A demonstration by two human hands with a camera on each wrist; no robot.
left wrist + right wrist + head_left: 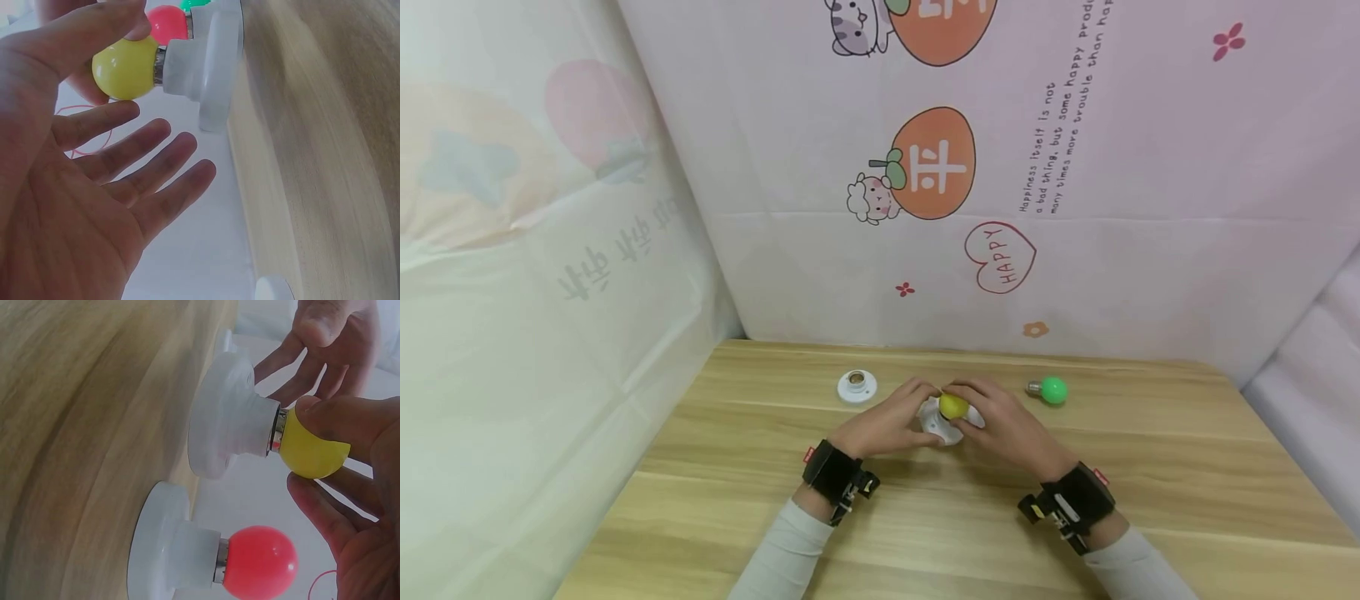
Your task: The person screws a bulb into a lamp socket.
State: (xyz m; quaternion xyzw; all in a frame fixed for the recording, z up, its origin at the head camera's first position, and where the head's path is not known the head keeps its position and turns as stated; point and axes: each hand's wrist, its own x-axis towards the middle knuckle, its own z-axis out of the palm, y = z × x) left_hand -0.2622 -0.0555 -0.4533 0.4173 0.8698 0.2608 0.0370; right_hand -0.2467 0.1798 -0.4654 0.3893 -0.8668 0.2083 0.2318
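A yellow light bulb (953, 406) stands with its metal base at the mouth of a white lamp holder (219, 419) on the table. My right hand (1004, 422) pinches the bulb's glass between thumb and fingers. Some of the bulb's metal thread shows above the holder. Around the holder's other side, my left hand (887, 422) has its fingers loosely extended, as the left wrist view shows. Its thumb overlaps the yellow bulb (125, 69) there. A red bulb (259, 562) sits in a second white holder (159, 544) beside the first, mostly hidden behind my right hand in the head view.
Farther left stands another white lamp holder (857, 387) without a bulb. A green bulb (1054, 390) lies on its side to the right. The wooden table (940, 525) ends against a printed white cloth (805, 275) at the back; more cloth hangs at both sides.
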